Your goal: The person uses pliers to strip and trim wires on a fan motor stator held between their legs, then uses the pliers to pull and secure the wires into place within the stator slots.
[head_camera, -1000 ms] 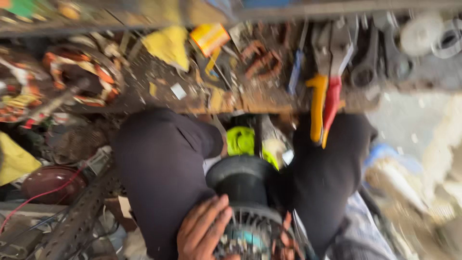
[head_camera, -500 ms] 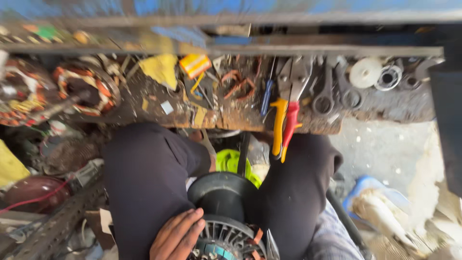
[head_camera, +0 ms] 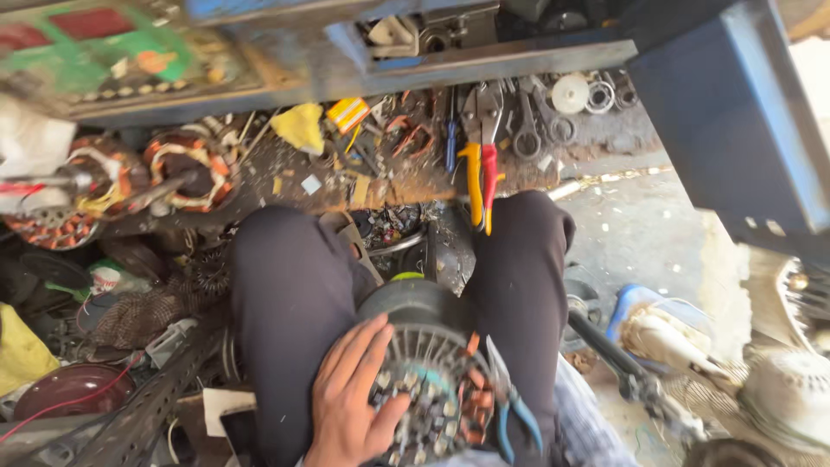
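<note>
Motor stator (head_camera: pixel 424 363) sits in the person's lap, wedged btwn the two dark-trousered thighs, low centre of view. Round body, its axis runs roughly away from the person and tilted up, so the slotted winding face w/ copper coils looks up toward the camera; the dark rounded housing end points off toward the desk (head_camera: pixel 415 186).

Left hand (head_camera: pixel 350 402) lies flat on the left side of the winding face, palm down, wrist coming in from the bottom edge. Fingers (head_camera: pixel 367 346) stretched out and slightly spread, pointing up-right along the rim, not curled round anything, just pressing on the stator.

Right hand: not in frame, can't tell.

Blue-handled pliers (head_camera: pixel 510 406) lie at the stator's right edge against the right thigh, handles down.

On the desk beyond the knees: pliers w/ yellow and red handles (head_camera: pixel 480 177), handles pointing back at the person, overhanging the edge. Left of that, wound copper coils (head_camera: pixel 186 169) amid scrap.
</note>
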